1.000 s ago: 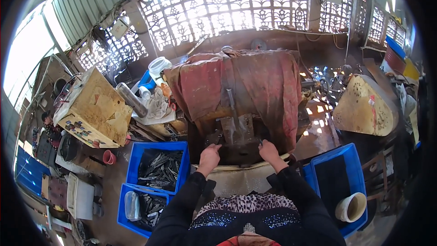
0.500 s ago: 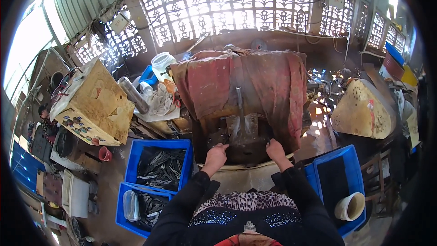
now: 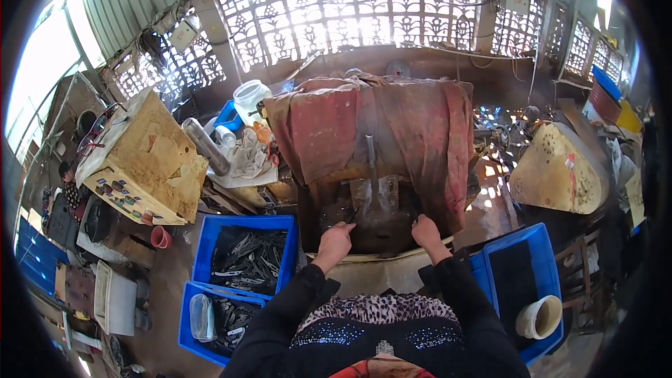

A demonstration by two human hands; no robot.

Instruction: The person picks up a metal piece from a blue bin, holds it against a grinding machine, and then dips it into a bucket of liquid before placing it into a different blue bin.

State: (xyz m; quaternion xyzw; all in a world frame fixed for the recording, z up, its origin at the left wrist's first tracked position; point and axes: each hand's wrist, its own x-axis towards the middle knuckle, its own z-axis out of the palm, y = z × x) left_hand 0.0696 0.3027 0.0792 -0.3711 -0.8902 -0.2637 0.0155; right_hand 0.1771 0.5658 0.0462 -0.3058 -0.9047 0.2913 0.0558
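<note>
Both hands at frame centre, over the front of a dark basin point(image 3: 378, 259), which sits below the red cloth point(image 3: 315, 126). Left hand point(image 3: 334, 242): fingers curled, thumb and index drawn nearly together; whatever is at the tips is too dark to make out, so can't tell if anything is held. Right hand point(image 3: 427, 232): fingers bent, partly closed, same problem, grip can't be told. For good handling, I'd say: even pressure from both hands, wrists low and steady, fingertips clear of the wet patch under the metal pipe point(image 3: 371, 154), since slippery fingers could lose a small part. Basin surface looks wet and grimy, pale streaks below the pipe. Room: bright lattice wall point(image 3: 350, 10) across the top, corrugated panel point(image 3: 154, 0) upper left, stained yellowish cabinet point(image 3: 150, 161) at left. Lower left, upper blue bin point(image 3: 201, 252) with dark slim pieces point(image 3: 245, 259), another blue bin point(image 3: 187, 315) just below it. Lower right, a third blue bin point(image 3: 549, 266) with a beige bucket point(image 3: 539, 318). Another person point(image 3: 72, 192) at far left.
</note>
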